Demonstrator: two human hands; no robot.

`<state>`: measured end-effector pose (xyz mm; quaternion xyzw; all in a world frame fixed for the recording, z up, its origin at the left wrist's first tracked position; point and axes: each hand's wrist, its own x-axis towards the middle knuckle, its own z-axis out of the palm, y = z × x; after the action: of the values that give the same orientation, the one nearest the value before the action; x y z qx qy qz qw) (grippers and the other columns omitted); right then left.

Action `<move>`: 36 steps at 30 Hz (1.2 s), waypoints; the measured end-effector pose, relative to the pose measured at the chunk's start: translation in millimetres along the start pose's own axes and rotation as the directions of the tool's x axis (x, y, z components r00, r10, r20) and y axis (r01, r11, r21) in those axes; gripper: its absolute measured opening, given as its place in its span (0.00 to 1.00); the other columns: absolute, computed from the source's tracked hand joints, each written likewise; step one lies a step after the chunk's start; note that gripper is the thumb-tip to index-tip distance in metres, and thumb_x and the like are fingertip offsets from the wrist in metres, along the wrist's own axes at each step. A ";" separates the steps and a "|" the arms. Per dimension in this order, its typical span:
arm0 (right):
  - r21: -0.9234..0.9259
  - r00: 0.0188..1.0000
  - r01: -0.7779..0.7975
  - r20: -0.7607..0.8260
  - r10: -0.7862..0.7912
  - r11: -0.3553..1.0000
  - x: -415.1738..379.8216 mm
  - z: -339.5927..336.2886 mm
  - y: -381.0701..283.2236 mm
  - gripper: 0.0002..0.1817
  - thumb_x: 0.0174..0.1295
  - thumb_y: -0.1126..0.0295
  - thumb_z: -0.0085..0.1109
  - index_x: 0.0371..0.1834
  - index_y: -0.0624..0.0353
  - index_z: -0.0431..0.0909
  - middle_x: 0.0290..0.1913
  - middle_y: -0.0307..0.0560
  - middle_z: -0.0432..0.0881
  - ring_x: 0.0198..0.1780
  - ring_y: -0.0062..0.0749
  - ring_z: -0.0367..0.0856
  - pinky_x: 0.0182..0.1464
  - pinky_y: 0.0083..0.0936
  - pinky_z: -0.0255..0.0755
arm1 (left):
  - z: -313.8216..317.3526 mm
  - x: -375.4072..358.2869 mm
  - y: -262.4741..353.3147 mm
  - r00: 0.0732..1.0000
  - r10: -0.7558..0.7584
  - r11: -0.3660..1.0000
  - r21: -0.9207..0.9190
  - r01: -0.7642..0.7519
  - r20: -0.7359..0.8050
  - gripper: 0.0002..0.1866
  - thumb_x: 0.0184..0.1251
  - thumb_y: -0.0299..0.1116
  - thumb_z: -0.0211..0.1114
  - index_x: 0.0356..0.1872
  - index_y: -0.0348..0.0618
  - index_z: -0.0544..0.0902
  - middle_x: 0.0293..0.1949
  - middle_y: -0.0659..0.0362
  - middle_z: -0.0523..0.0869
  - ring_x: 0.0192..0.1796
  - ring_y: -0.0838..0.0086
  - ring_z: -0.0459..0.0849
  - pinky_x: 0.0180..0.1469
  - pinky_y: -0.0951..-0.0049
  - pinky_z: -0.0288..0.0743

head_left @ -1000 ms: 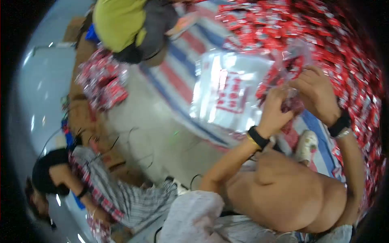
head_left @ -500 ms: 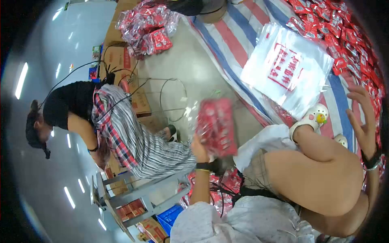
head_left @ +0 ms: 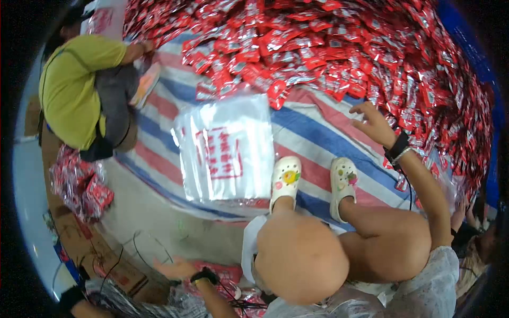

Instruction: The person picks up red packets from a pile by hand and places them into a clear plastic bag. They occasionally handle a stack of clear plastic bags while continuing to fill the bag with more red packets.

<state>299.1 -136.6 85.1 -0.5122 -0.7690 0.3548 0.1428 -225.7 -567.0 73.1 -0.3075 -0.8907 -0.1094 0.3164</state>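
My left hand [head_left: 176, 269] is low on the left, fingers stretched out and holding nothing, just beside red packs [head_left: 220, 271] on the floor. My right hand [head_left: 374, 123] hovers over the striped sheet [head_left: 313, 130], its fingers apart and nothing in them, near the edge of a large heap of small red packets [head_left: 339, 47]. A stack of clear plastic bags with red print [head_left: 228, 151] lies flat on the sheet, between the heap and my shoes.
A person in a yellow top [head_left: 79, 85] crouches at the upper left, beside filled clear bags [head_left: 82, 183]. Cardboard boxes [head_left: 119, 270] line the lower left, near another person's striped clothing. Part of another person shows at the lower right. My shoes [head_left: 286, 180] rest on the sheet.
The view has swung toward the heap. The red pack that was in my left hand is out of it, and that hand is now open. My right hand stays open.
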 end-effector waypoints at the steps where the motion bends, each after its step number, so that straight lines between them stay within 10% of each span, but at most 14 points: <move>1: -0.067 1.000 -0.015 0.013 0.016 0.998 1.5 6.7 38.5 0.18 0.51 0.67 0.61 0.45 0.62 0.75 0.45 0.54 0.76 0.50 0.46 0.75 0.53 0.33 0.68 | 24.8 15.9 58.0 0.994 0.076 0.970 -0.236 -0.055 0.080 0.26 0.56 0.23 0.56 0.60 0.33 0.67 0.59 0.47 0.72 0.63 0.54 0.67 0.66 0.58 0.57; 2: -0.064 1.000 -0.029 0.003 0.030 0.998 6.2 9.1 53.3 0.18 0.51 0.67 0.61 0.45 0.62 0.75 0.45 0.54 0.76 0.50 0.46 0.75 0.53 0.33 0.68 | 29.0 42.9 125.2 0.935 0.104 0.921 -0.389 0.039 0.339 0.24 0.58 0.23 0.59 0.58 0.32 0.69 0.57 0.48 0.74 0.62 0.57 0.69 0.67 0.61 0.57; 7: -0.425 0.986 0.038 0.165 0.036 0.904 62.0 30.2 85.5 0.25 0.46 0.68 0.61 0.50 0.63 0.71 0.46 0.57 0.74 0.52 0.51 0.72 0.51 0.41 0.70 | 193.4 87.8 348.1 0.616 0.558 0.645 -0.757 0.099 0.556 0.25 0.60 0.35 0.65 0.56 0.31 0.73 0.52 0.44 0.79 0.54 0.55 0.76 0.59 0.66 0.67; 11: -0.566 0.994 0.110 0.083 -0.076 0.817 158.0 51.5 79.7 0.36 0.42 0.59 0.69 0.56 0.61 0.67 0.53 0.55 0.71 0.57 0.49 0.69 0.51 0.45 0.70 | 298.2 123.5 471.9 0.647 0.482 0.688 -0.712 0.138 0.591 0.44 0.56 0.58 0.63 0.59 0.24 0.68 0.56 0.34 0.73 0.61 0.46 0.72 0.61 0.61 0.65; 17: -0.372 0.939 -0.323 -0.239 0.246 0.870 266.5 86.8 90.5 0.53 0.38 0.44 0.70 0.67 0.55 0.56 0.63 0.60 0.63 0.66 0.55 0.59 0.59 0.55 0.62 | 377.8 141.8 560.0 0.701 0.287 0.788 -0.577 0.215 0.653 0.58 0.38 0.68 0.69 0.64 0.31 0.63 0.59 0.42 0.74 0.62 0.52 0.72 0.64 0.60 0.62; 18: -0.384 0.950 -0.268 -0.259 0.175 0.883 261.6 95.7 96.6 0.51 0.39 0.47 0.71 0.66 0.56 0.57 0.60 0.60 0.65 0.63 0.55 0.63 0.58 0.51 0.65 | 356.2 138.6 578.2 0.652 0.551 0.517 -0.826 0.224 0.522 0.55 0.36 0.67 0.71 0.60 0.30 0.69 0.53 0.40 0.78 0.57 0.49 0.76 0.61 0.57 0.66; 20: -0.273 0.949 -0.130 -0.313 0.040 0.953 245.8 113.4 114.9 0.41 0.40 0.59 0.70 0.60 0.56 0.61 0.53 0.58 0.68 0.52 0.55 0.73 0.47 0.47 0.73 | 319.2 105.1 614.8 0.732 0.575 0.641 -0.758 -0.123 0.367 0.45 0.38 0.59 0.74 0.51 0.28 0.73 0.46 0.36 0.80 0.50 0.45 0.78 0.54 0.54 0.71; 22: -0.102 0.972 -0.153 -0.194 0.131 0.983 214.4 102.8 110.9 0.43 0.43 0.64 0.67 0.64 0.60 0.57 0.56 0.62 0.66 0.54 0.59 0.70 0.51 0.43 0.72 | 296.1 60.1 643.1 0.656 0.694 0.300 -0.947 0.111 0.297 0.28 0.47 0.41 0.69 0.43 0.28 0.73 0.43 0.35 0.78 0.47 0.44 0.77 0.51 0.50 0.69; 23: -0.108 0.971 -0.173 -0.184 0.151 0.979 198.7 97.1 118.2 0.41 0.44 0.66 0.66 0.64 0.59 0.56 0.58 0.63 0.66 0.53 0.60 0.72 0.50 0.43 0.72 | 284.8 33.0 651.0 0.535 0.717 0.566 -0.821 -0.073 0.446 0.24 0.49 0.32 0.65 0.47 0.29 0.72 0.48 0.36 0.76 0.51 0.43 0.74 0.53 0.51 0.68; 24: -0.058 0.964 -0.258 -0.074 0.254 0.964 180.9 84.3 122.9 0.39 0.45 0.68 0.64 0.63 0.59 0.56 0.52 0.66 0.73 0.48 0.60 0.76 0.47 0.45 0.73 | 271.2 9.4 659.7 0.595 0.782 0.271 -0.961 -0.056 0.186 0.22 0.51 0.28 0.61 0.49 0.31 0.72 0.50 0.37 0.75 0.53 0.42 0.71 0.55 0.51 0.65; 25: -0.103 0.954 -0.291 0.046 0.297 0.951 157.9 67.3 122.8 0.35 0.48 0.70 0.60 0.62 0.58 0.57 0.43 0.67 0.78 0.44 0.61 0.78 0.44 0.46 0.72 | 244.0 -12.9 664.0 0.626 0.764 0.301 -0.945 -0.127 0.159 0.22 0.51 0.26 0.61 0.50 0.32 0.72 0.49 0.37 0.75 0.52 0.42 0.71 0.56 0.50 0.63; 31: -0.268 0.911 -0.214 0.292 0.291 0.939 -21.6 17.7 149.7 0.11 0.59 0.68 0.49 0.40 0.61 0.75 0.36 0.58 0.79 0.39 0.52 0.79 0.40 0.44 0.72 | 148.8 -94.5 618.6 0.329 0.908 0.169 -0.947 0.272 0.257 0.18 0.50 0.18 0.61 0.44 0.38 0.74 0.45 0.46 0.73 0.49 0.51 0.72 0.54 0.58 0.66; 32: -0.243 0.930 -0.197 0.260 0.260 0.950 -48.2 6.5 149.3 0.10 0.58 0.69 0.51 0.40 0.60 0.75 0.35 0.57 0.80 0.39 0.51 0.79 0.40 0.42 0.73 | 149.2 -106.3 603.1 0.323 0.927 0.152 -0.979 0.135 0.188 0.19 0.52 0.20 0.63 0.47 0.36 0.73 0.41 0.49 0.74 0.43 0.59 0.75 0.46 0.67 0.71; 36: -0.191 0.905 -0.328 0.216 0.366 0.925 -99.1 -37.5 124.6 0.12 0.54 0.65 0.58 0.38 0.60 0.75 0.34 0.53 0.80 0.40 0.47 0.80 0.41 0.37 0.74 | 139.3 -107.8 554.2 0.347 0.833 0.253 -0.855 0.453 0.431 0.17 0.60 0.26 0.65 0.48 0.37 0.72 0.45 0.56 0.76 0.38 0.74 0.78 0.42 0.75 0.74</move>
<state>449.6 -181.8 39.7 -0.6021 -0.7015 0.3767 -0.0591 112.9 -128.1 -102.7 -0.5696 -0.5676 -0.3660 -0.4685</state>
